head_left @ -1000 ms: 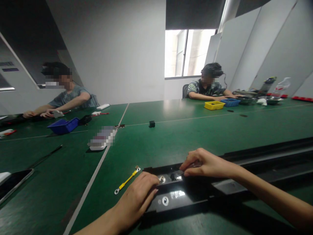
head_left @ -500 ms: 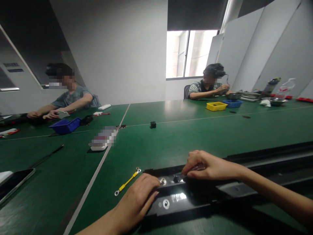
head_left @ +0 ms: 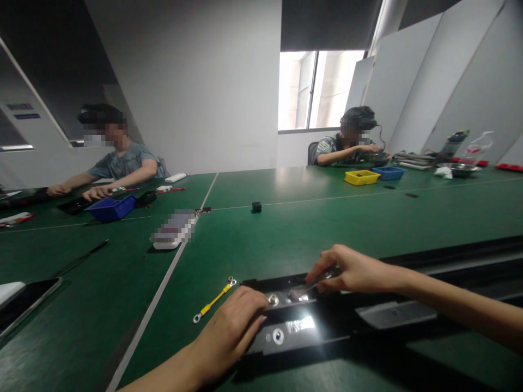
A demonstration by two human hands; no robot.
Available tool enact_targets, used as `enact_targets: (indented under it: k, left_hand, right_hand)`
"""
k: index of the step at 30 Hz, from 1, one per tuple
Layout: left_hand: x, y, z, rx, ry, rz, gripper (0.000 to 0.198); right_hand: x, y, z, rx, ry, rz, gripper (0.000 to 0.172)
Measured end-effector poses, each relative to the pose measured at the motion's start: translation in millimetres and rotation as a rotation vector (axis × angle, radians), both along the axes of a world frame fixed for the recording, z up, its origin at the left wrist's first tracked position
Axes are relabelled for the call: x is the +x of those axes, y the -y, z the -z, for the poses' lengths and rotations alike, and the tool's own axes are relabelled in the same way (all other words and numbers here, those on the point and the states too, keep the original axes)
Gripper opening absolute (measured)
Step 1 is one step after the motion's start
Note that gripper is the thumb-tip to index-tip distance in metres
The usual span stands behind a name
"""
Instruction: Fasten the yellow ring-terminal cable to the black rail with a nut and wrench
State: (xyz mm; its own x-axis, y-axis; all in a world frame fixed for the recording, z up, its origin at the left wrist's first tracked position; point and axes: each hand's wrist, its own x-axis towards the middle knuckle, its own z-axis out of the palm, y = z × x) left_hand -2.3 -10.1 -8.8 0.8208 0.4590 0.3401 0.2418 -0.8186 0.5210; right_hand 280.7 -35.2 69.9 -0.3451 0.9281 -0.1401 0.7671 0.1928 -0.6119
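A long black rail (head_left: 339, 326) with raised ridges lies across the table in front of me. My left hand (head_left: 232, 321) is closed on its near left end, fingertips beside a bolt with a nut (head_left: 273, 299). Above the rail's rear channel, my right hand (head_left: 343, 272) pinches a slim, shiny piece (head_left: 312, 284), which slants down to the channel; its kind is not clear. On the front face of the rail sits a round washer-like fitting (head_left: 278, 336). A short yellow cable with ring terminals (head_left: 214, 300) lies left of the rail, beside my left hand.
A small black block (head_left: 256, 207) stands mid-table, with a white handheld device (head_left: 174, 228) to its left. A phone (head_left: 30, 305) lies at the left edge. Blue (head_left: 111, 209) and yellow (head_left: 362, 177) bins stand farther back. Two people sit across the table.
My right hand has risen slightly, and the shiny piece in it now shows more. My left hand stays on the rail end. The co-workers' hands have shifted.
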Motion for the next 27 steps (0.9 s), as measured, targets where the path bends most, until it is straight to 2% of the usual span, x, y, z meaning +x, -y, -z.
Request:
enact_targets:
  k: [3,11,18,27]
  left_hand:
    - [-0.2,0.2,1.5,0.006,0.002,-0.004,0.018]
    - [-1.3,0.5,2.0,0.015,0.007,-0.003,0.018]
    - [-1.0,0.0,1.2,0.005,0.005,-0.012,0.017]
    - [0.2,0.5,-0.7,-0.007,0.015,-0.008,0.018]
  right_hand:
    - [-2.2,1.6,2.0,0.061,0.095,0.037,0.025]
    - [-15.3,11.6,6.7,0.359,0.344,-0.076,0.023]
    - [-18.7,5.6,26.4,0.55,0.299,-0.096,0.01]
    - [-16.9,-7.8,31.2,0.569,0.236,-0.193,0.012]
